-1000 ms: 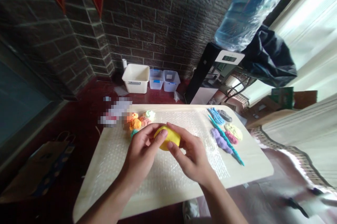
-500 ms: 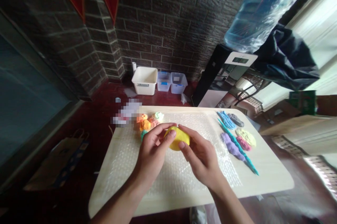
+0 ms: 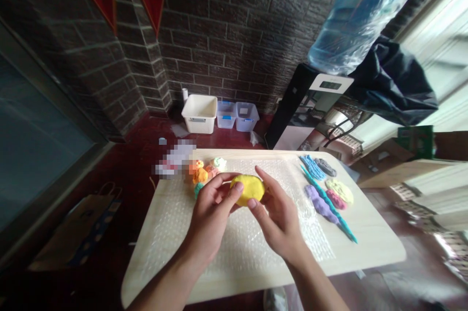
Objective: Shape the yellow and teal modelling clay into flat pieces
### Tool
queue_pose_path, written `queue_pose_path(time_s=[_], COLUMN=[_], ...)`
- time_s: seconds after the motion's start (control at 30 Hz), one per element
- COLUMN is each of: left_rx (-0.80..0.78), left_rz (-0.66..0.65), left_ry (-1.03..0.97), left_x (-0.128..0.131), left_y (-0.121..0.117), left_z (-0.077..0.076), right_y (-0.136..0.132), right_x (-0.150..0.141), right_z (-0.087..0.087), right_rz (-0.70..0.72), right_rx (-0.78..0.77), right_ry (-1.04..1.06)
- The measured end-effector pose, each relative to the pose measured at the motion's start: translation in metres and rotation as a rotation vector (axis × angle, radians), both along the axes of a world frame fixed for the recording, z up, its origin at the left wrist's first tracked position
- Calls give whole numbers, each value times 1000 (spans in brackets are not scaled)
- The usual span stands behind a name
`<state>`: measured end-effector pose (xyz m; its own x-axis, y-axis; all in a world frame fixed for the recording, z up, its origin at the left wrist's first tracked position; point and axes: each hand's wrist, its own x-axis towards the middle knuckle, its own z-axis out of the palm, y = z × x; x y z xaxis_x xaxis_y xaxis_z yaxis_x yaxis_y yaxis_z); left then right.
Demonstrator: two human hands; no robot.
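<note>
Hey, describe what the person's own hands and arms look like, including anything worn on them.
The left hand and right hand are bare, with slim fingers; I see no gloves, rings or markings. Both wrists show no watch or bracelet. The left forearm and right forearm show no sleeves within the picture.

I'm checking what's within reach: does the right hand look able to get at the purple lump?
Probably yes: the purple lump lies to the right of the right hand, nothing visible between them, but that hand helps hold the yellow lump.
</note>
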<state>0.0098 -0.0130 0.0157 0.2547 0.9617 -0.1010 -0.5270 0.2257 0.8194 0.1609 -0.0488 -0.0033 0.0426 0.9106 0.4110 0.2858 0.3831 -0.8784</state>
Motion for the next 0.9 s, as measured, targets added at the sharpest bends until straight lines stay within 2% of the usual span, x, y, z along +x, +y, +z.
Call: queue_pose_path(time_s=[0.23,0.4,0.53,0.77,0.9], left_rx=[-47,13,-36,-68,-68], left_rz=[-77,-34,-51,-48,-33], left_ry=[-63,-1,-63,-43,-51], left_x=[-3,-1,1,-2,-1], left_y=[0,5,4,4,7], left_z=[-5,-11,-12,-8,-8], right_y=[2,3,3,1,1], right_x=[6,5,4,2,0], right_z=[1,-3,1,4,4], right_rz=[-42,-82,-18,85,63], right_rx=[37,34,-23,-128,-84], right_ry=[-120,-106,-133,18,34])
